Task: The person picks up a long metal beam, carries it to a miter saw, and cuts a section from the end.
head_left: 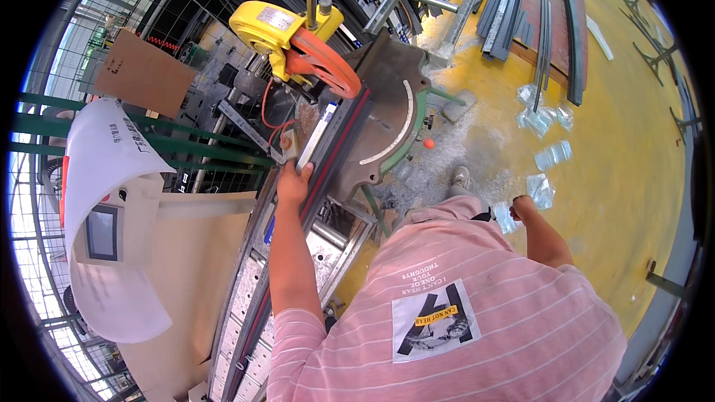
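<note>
My left hand (293, 183) is at the saw bench, its thumb and fingers round the near end of a pale metal profile (317, 138) with a blue-and-white label. Part of the fingers is hidden. Right beside it, a long dark profile (322, 189) with a red line runs along the bench and across the saw table. The cut-off saw (287, 33), yellow with an orange blade guard, is raised over the brown round saw table (383, 115). Away from the bench, my right hand (523, 208) hangs by my side with curled fingers; whether it holds anything is hidden.
A small box with a red button (287, 141) sits by my left hand. At left stands a control panel (103, 231) under a white sheet (104, 149). Clear plastic-wrapped bundles (541, 189) lie on the yellow floor. Dark profiles (506, 11) are stacked at the far right.
</note>
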A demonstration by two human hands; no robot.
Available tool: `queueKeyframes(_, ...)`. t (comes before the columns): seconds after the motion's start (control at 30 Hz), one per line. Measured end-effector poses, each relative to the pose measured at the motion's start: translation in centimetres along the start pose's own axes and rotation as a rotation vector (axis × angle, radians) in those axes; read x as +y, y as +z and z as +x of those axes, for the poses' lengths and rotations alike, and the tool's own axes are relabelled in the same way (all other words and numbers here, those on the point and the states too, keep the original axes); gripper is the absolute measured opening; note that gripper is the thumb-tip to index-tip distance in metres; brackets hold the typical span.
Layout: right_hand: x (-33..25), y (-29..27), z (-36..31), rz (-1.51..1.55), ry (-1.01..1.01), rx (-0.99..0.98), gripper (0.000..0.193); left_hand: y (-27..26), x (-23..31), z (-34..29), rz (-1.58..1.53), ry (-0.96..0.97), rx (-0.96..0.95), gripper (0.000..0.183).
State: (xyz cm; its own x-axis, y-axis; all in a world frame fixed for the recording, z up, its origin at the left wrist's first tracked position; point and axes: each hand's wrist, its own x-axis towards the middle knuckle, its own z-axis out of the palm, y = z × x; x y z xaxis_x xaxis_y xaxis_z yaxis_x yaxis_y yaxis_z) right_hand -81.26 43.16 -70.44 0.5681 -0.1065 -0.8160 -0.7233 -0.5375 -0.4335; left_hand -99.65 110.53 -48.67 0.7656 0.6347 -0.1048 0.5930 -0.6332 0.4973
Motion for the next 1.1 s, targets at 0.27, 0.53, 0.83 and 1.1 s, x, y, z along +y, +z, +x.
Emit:
queueKeyframes(0.27, 0.3, 3.5, -4.7, -0.17, -0.084, -0.146, 0.023, -2.4, -0.4, -0.7, -0.033, -0.026, -0.024, 0.065)
queueKeyframes(0.53, -4.3, 5.8, -4.1, -0.339, -0.31, -0.247, 0.039, -4.8, -5.9, -5.8, -0.03, -0.141, -0.027, 0.065)
queueKeyframes(0.83, -5.1, 4.4, -2.2, -0.279, -0.109, -0.343, 0.033, -8.7, -16.7, -13.6, -0.091, -0.342, 0.043, 0.055)
queueKeyframes(1.1, -9.3, 6.1, -3.7, -0.477, -0.313, -0.319, 0.033, -9.2, -18.4, -17.3, 0.062, -0.57, 0.228, 0.057)
